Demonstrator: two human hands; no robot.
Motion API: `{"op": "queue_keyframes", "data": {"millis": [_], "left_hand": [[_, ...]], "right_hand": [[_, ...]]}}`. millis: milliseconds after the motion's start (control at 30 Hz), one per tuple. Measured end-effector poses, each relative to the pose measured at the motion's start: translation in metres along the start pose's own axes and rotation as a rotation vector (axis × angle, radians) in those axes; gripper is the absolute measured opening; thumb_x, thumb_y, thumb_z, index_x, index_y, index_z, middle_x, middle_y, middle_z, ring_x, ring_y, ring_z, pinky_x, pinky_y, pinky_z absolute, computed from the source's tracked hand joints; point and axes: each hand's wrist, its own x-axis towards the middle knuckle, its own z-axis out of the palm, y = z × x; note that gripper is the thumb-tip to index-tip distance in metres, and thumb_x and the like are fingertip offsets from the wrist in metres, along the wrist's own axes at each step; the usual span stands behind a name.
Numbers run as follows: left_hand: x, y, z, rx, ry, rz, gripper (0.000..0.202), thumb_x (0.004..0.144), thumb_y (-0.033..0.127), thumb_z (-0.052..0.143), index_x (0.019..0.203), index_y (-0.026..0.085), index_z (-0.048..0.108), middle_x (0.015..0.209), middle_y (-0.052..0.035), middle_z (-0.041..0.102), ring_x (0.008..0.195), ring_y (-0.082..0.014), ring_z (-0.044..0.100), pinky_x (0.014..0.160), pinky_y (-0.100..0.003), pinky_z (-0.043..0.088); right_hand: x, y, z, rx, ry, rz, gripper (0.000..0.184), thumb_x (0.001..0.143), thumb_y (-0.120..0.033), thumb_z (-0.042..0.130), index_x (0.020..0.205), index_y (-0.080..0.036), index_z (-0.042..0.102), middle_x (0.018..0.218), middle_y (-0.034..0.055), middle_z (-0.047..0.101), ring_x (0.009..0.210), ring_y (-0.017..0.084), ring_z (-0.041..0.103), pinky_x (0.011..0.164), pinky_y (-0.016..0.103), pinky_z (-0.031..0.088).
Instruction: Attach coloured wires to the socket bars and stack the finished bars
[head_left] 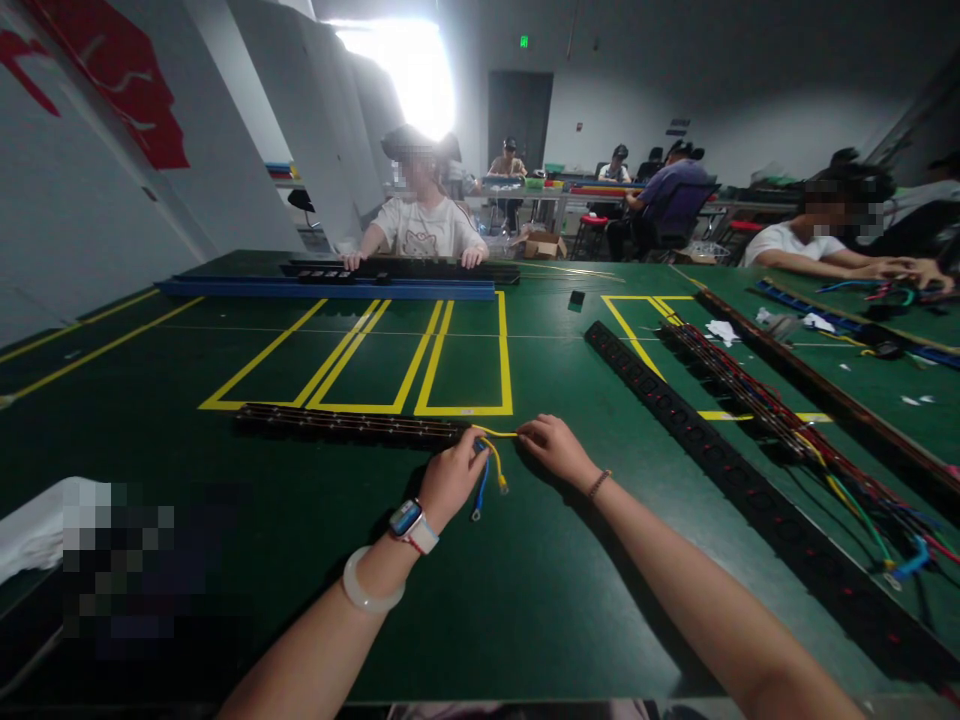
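A long black socket-strip assembly [352,424] with rows of thin metal strips lies crosswise in front of me. My left hand [452,474] is closed at its right end, fingers pinched on the wires there. From that end a yellow wire [498,433] stretches to my right hand [556,448], whose fingertips are closed on it. Below my left fingers hang a blue wire [481,490] with a ring terminal and a second yellow wire [496,462], also ending in a terminal. The exact grip of the left fingertips is partly hidden.
A long black socket panel [705,450] slants along the right, beside a bundle of wired strips [757,390]. Yellow tape [506,350] marks the green table. A blue rail [322,289] lies at the far edge before a seated person [427,225]. Another person [810,235] works at right.
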Motion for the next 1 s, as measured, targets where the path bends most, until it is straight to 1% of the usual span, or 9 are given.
{"op": "queue_keyframes", "data": {"millis": [100, 233, 300, 367, 433, 533, 667, 833, 1000], "left_hand": [[0.000, 0.003, 0.003, 0.118, -0.010, -0.046, 0.026, 0.088, 0.036, 0.046, 0.109, 0.020, 0.049, 0.066, 0.0004, 0.061, 0.060, -0.0161, 0.060, 0.053, -0.022, 0.032], [-0.002, 0.005, 0.005, 0.219, -0.041, -0.061, 0.023, 0.088, 0.039, 0.044, 0.084, 0.020, 0.055, 0.063, -0.0024, 0.061, 0.059, -0.0168, 0.060, 0.053, -0.023, 0.030], [-0.002, 0.005, 0.005, 0.191, -0.048, -0.069, 0.027, 0.089, 0.038, 0.042, 0.075, 0.020, 0.056, 0.063, -0.0036, 0.061, 0.060, -0.0165, 0.060, 0.053, -0.024, 0.031], [-0.002, 0.004, 0.007, 0.080, -0.048, -0.087, 0.027, 0.089, 0.037, 0.042, 0.075, 0.019, 0.057, 0.063, -0.0033, 0.061, 0.059, -0.0152, 0.060, 0.053, -0.023, 0.033], [-0.002, 0.002, 0.009, -0.100, -0.069, -0.135, 0.025, 0.089, 0.037, 0.044, 0.079, 0.019, 0.058, 0.062, -0.0017, 0.060, 0.054, -0.0133, 0.058, 0.051, -0.022, 0.036], [0.001, 0.001, 0.016, -0.466, -0.141, -0.286, 0.021, 0.087, 0.036, 0.047, 0.085, 0.016, 0.056, 0.064, 0.0000, 0.058, 0.047, -0.0114, 0.057, 0.045, -0.022, 0.041], [0.004, 0.004, 0.020, -0.878, -0.187, -0.419, 0.017, 0.085, 0.029, 0.052, 0.089, 0.013, 0.053, 0.074, -0.0037, 0.061, 0.056, -0.0124, 0.063, 0.055, -0.026, 0.052], [0.001, 0.009, 0.016, -1.013, -0.197, -0.405, 0.018, 0.085, 0.027, 0.055, 0.096, 0.012, 0.055, 0.083, -0.0057, 0.062, 0.066, -0.0131, 0.065, 0.064, -0.027, 0.054], [0.000, 0.005, 0.019, -0.967, -0.208, -0.335, 0.026, 0.086, 0.037, 0.052, 0.097, 0.014, 0.058, 0.087, -0.0068, 0.065, 0.073, -0.0159, 0.064, 0.062, -0.027, 0.052]], "right_hand": [[0.000, -0.004, -0.001, 0.016, -0.012, 0.030, 0.024, 0.091, -0.034, 0.050, 0.097, -0.019, 0.067, 0.084, 0.0039, 0.060, 0.081, 0.016, 0.052, 0.077, 0.028, 0.038], [0.001, -0.014, 0.000, -0.021, -0.027, 0.045, 0.034, 0.083, -0.048, 0.058, 0.098, -0.019, 0.067, 0.089, 0.0056, 0.060, 0.086, 0.018, 0.052, 0.079, 0.030, 0.037], [0.001, -0.019, 0.003, -0.059, -0.046, 0.044, 0.044, 0.075, -0.054, 0.064, 0.100, -0.018, 0.066, 0.092, 0.0069, 0.060, 0.089, 0.020, 0.051, 0.080, 0.032, 0.036], [0.000, -0.023, 0.005, -0.072, -0.082, 0.048, 0.050, 0.070, -0.055, 0.069, 0.101, -0.017, 0.065, 0.093, 0.0071, 0.060, 0.088, 0.020, 0.051, 0.079, 0.032, 0.037], [0.000, -0.027, 0.007, -0.050, -0.127, 0.056, 0.044, 0.071, -0.048, 0.070, 0.100, -0.016, 0.064, 0.092, 0.0066, 0.060, 0.086, 0.019, 0.052, 0.077, 0.030, 0.038], [-0.001, -0.032, 0.008, 0.000, -0.170, 0.073, 0.023, 0.078, -0.030, 0.065, 0.095, -0.014, 0.064, 0.091, 0.0066, 0.061, 0.083, 0.016, 0.054, 0.074, 0.025, 0.039], [0.000, -0.041, 0.004, 0.007, -0.171, 0.129, 0.012, 0.081, -0.015, 0.057, 0.092, -0.013, 0.062, 0.090, 0.0079, 0.064, 0.084, 0.015, 0.057, 0.073, 0.023, 0.040], [-0.003, -0.055, -0.006, -0.010, -0.161, 0.150, 0.018, 0.086, -0.011, 0.049, 0.101, -0.014, 0.060, 0.096, 0.0084, 0.065, 0.088, 0.015, 0.061, 0.074, 0.022, 0.042], [-0.014, -0.084, -0.007, -0.367, -0.184, 0.098, 0.025, 0.089, -0.008, 0.042, 0.108, -0.014, 0.057, 0.097, 0.0117, 0.062, 0.078, 0.018, 0.062, 0.067, 0.027, 0.047]]}}
